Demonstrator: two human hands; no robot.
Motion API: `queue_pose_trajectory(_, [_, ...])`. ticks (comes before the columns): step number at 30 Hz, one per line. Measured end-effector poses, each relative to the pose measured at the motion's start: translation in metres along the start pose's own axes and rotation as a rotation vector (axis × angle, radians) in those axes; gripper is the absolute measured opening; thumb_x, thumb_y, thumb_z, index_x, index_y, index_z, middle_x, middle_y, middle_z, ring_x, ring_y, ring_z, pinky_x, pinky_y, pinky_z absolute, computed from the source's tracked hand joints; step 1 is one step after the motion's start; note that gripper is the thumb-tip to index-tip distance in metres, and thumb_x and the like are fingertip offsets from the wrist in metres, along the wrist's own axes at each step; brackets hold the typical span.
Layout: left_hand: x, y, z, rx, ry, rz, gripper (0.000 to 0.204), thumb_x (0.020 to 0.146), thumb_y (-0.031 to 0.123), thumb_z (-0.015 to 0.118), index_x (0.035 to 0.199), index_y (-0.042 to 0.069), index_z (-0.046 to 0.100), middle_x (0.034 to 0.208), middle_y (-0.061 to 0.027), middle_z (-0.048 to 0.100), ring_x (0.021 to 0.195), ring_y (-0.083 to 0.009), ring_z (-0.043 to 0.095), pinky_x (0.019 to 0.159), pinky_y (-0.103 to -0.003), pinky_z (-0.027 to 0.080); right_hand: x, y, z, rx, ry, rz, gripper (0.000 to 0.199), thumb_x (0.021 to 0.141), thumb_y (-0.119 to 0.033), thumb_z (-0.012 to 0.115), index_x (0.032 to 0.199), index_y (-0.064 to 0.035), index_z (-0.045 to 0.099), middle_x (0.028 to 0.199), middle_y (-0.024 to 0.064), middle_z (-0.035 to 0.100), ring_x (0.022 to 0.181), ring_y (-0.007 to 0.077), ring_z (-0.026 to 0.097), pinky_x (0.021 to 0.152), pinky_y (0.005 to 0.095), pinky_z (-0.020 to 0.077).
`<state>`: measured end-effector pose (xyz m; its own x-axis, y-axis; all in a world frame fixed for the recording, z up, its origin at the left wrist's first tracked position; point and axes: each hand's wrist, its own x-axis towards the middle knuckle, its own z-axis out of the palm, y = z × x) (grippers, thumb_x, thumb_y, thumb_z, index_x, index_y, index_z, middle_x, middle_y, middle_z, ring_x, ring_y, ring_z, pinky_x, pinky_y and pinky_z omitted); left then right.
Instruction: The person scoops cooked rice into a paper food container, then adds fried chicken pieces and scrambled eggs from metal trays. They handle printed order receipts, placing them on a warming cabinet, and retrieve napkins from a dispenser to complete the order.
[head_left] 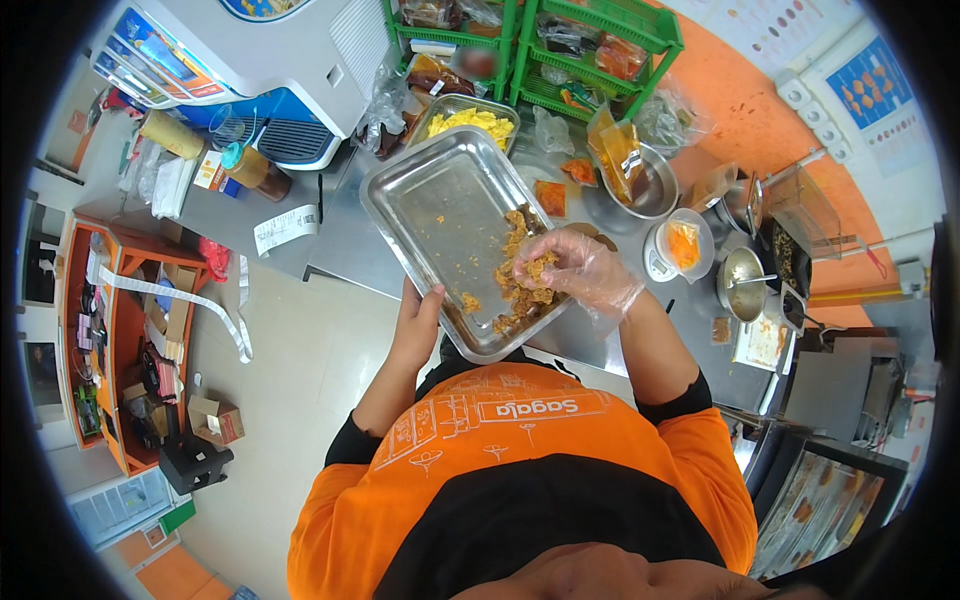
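Silver metal shows in the tray (430, 240) at the centre of the frame, slanted so that its lower end juts past the edge of the worktop (345, 245); whether its upper end rests there cannot be told. Brown crumbs (516, 290) are heaped along its right side, with a few bits scattered toward the middle. At the tray's lower left, the bare left hand (418, 318) grips the rim, thumb on top and the other fingers mostly hidden beneath. From the right, the right hand (590, 270), in a clear plastic glove, has its fingers curled closely around a clump of the crumbs, over the heap.

Just above the tray, a pan (516, 110) holds yellow pieces (470, 125). Right of centre, pouches (618, 160) lean in a steel bowl (660, 200); just below it, a white scale (655, 262) stands by a tub (703, 262) of orange food. Left of the tray lie a receipt (288, 230) and, higher up, a sauce bottle (262, 178). Green baskets (600, 75) fill the upper middle.
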<state>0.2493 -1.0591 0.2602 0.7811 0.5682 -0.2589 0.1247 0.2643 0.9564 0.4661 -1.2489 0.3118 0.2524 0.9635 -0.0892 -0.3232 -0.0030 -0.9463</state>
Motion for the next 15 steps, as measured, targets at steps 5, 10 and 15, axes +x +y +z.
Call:
queue_pose_trajectory(5, [0.0,0.003,0.002,-0.008,0.009,0.014,0.057,0.103,0.017,0.05,0.153,-0.003,0.032,0.147,-0.0173,0.049,0.137,-0.0253,0.045,0.116,-0.037,0.032,-0.007,-0.021,-0.002,0.042,0.248,0.152,0.021,0.095,-0.001,0.067,0.115,-0.0056,0.064,0.118,0.0084,0.066,0.098,0.0193,0.067,0.087,0.0327,0.0564])
queue_pose_trajectory(10, [0.003,0.0,0.003,-0.048,0.023,-0.024,0.057,0.103,0.016,0.05,0.154,-0.003,0.031,0.147,-0.0166,0.049,0.136,-0.0248,0.045,0.116,-0.037,0.033,-0.023,-0.012,-0.032,-0.051,0.364,-0.066,0.021,0.093,0.003,0.067,0.112,-0.0051,0.064,0.109,0.0072,0.067,0.088,0.0166,0.065,0.078,0.0317,0.055])
queue_pose_trajectory(15, [0.003,0.0,0.007,-0.067,0.014,-0.051,0.057,0.103,0.016,0.05,0.154,-0.003,0.031,0.147,-0.016,0.049,0.135,-0.0244,0.046,0.116,-0.037,0.033,-0.026,-0.012,-0.016,-0.225,0.333,-0.106,0.021,0.093,0.002,0.068,0.112,-0.0045,0.065,0.104,0.0072,0.07,0.088,0.0175,0.066,0.081,0.0326,0.0546])
